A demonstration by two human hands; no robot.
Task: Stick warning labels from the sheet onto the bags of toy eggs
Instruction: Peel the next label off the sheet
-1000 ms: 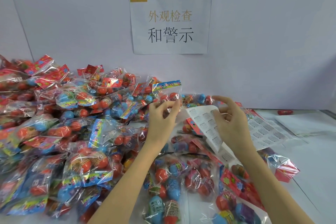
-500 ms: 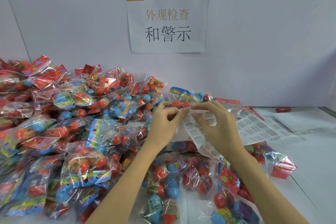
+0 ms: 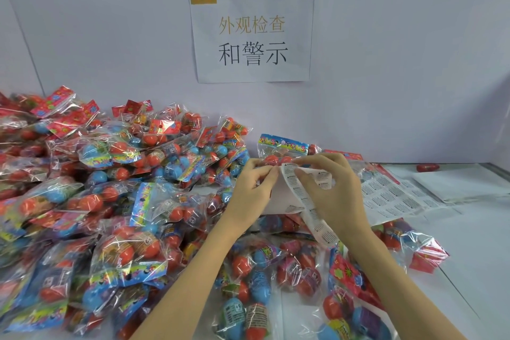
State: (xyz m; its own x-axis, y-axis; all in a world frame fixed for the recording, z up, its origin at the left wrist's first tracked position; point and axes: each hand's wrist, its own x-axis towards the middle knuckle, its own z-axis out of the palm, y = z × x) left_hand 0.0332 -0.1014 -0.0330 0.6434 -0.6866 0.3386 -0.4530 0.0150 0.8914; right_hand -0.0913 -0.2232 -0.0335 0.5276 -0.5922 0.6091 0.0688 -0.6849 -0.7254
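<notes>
A white sheet of small printed warning labels (image 3: 392,196) lies on the table at mid right, its near end curled up into my hands. My right hand (image 3: 335,193) grips the curled strip, thumb and fingers around its top. My left hand (image 3: 252,188) pinches the strip's upper left corner with thumb and forefinger. Just behind my fingers stands a clear bag of toy eggs (image 3: 284,150) with a blue printed header. A large heap of such bags (image 3: 110,188), holding red and blue eggs, fills the left half of the table.
More bags of eggs (image 3: 303,270) lie in front of me under my forearms, and one with a red header (image 3: 425,251) at the right. Blank white paper (image 3: 463,182) lies on the grey table at far right. A paper sign (image 3: 252,33) hangs on the wall.
My hands came together over the label sheet. The right hand curled the sheet's end up and the left hand moved right to pinch its corner.
</notes>
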